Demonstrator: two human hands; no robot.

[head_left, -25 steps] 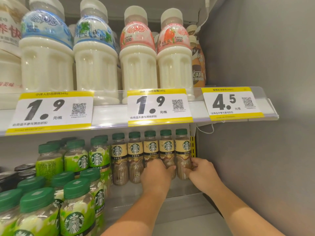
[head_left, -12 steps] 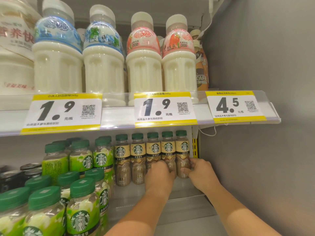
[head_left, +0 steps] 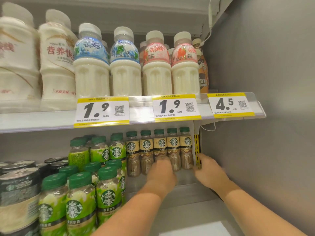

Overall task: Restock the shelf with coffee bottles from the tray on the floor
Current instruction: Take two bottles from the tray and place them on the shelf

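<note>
A row of several brown coffee bottles [head_left: 173,147], with beige labels and green caps, stands at the back right of the lower shelf [head_left: 187,188]. My left hand [head_left: 162,172] is blurred in front of the middle bottles and covers their lower parts. Its fingers are hidden behind the back of the hand. My right hand [head_left: 210,171] hovers just right of the rightmost bottle, beside the yellow perforated strip [head_left: 196,145]. Its thumb is raised and nothing is in it. The tray on the floor is out of view.
Green-labelled bottles [head_left: 80,201] and dark cans [head_left: 17,184] fill the lower shelf's left side. White milk drink bottles [head_left: 125,74] line the upper shelf above price tags [head_left: 175,108]. A grey side wall [head_left: 264,133] closes the right.
My right hand has let go of the rightmost coffee bottle and moved right, off it. My left hand has drawn back slightly. The camera has turned left and up.
</note>
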